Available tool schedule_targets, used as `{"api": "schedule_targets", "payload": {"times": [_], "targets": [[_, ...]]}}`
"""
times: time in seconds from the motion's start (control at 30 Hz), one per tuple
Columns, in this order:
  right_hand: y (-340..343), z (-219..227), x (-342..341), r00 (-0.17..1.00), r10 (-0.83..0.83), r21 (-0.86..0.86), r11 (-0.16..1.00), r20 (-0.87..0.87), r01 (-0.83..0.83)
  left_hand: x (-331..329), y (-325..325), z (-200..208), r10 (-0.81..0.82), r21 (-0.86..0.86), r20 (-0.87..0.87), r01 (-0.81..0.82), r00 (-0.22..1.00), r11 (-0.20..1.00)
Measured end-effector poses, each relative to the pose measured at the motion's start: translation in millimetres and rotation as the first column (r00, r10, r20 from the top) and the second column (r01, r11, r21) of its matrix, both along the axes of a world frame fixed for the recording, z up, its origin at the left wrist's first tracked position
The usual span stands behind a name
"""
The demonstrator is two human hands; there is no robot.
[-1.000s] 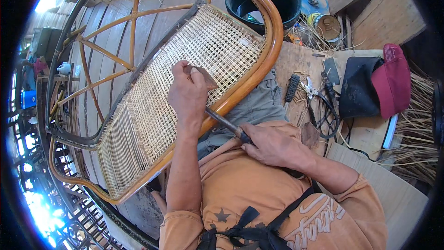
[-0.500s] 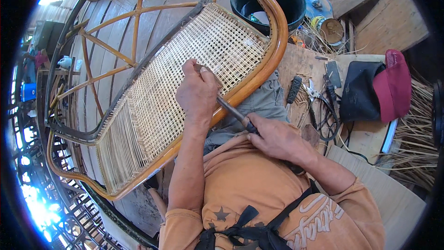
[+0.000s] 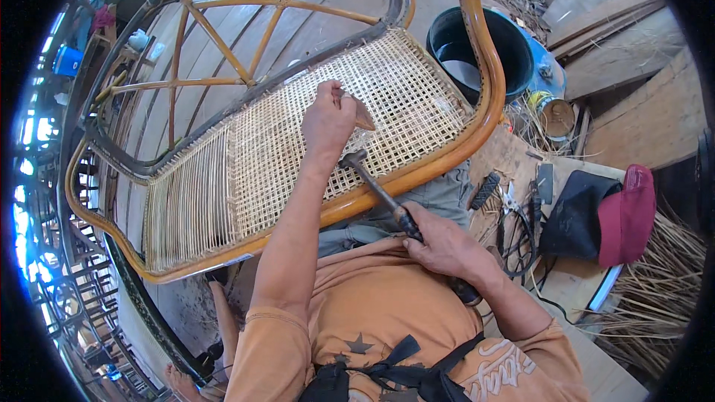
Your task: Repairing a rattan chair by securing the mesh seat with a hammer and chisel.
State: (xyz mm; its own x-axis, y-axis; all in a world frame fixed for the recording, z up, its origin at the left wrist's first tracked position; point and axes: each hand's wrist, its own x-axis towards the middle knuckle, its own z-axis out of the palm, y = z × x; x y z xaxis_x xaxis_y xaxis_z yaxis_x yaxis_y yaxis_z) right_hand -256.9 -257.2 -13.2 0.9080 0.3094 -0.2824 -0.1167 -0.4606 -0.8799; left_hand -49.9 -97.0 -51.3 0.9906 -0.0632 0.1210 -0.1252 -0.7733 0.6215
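A panel of pale woven cane fills a curved rattan frame that lies slantwise before me. Over its middle, my left hand pinches a flat brown piece with a pointed end, perhaps wood; its upper part is hidden by the fingers. My right hand is wrapped round the black grip of a hammer. The hammer's head lies over the near part of the weave, just below the left hand and apart from the brown piece. Toward the left, the panel has only close parallel strands.
A dark bucket stands beyond the frame's right end, with an open tin near it. To my right are pliers, a black cord, a black-and-maroon cloth item and loose cane strips. Crossed rattan bars rise behind the panel.
My left hand and the hammer head have come apart, so the head and the brown piece now show more clearly. The whole view has turned, shifting the frame and bucket to the right.
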Motion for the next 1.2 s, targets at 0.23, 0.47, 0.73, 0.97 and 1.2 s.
{"api": "schedule_targets", "payload": {"times": [0.23, 0.47, 0.73, 0.97, 1.2], "targets": [[9, 3, 20, 0.999, -0.017, 0.05, 0.999, -0.042, 0.019, 3, -8, -6, -0.009, 0.095, 0.032, 0.006, 0.999, 0.995], [17, 7, 42, 0.981, -0.121, 0.04, 0.991, -0.149, 0.128, 1, -20, -3, -0.019, 0.201, 0.08, 0.003, 0.997, 0.98], [14, 8, 40, 0.989, -0.135, 0.023, 0.99, -0.055, 0.136, 9, -24, 4, -0.033, 0.224, 0.042, 0.023, 0.999, 0.974], [16, 5, 33, 0.994, -0.102, 0.023, 0.994, -0.029, 0.103, 15, -14, -6, -0.018, 0.222, 0.063, 0.004, 0.998, 0.975], [16, 0, 32, 0.991, -0.13, 0.043, 0.991, 0.016, 0.129, -4, -26, 4, -0.019, 0.22, -0.025, 0.024, 0.999, 0.975]]}}
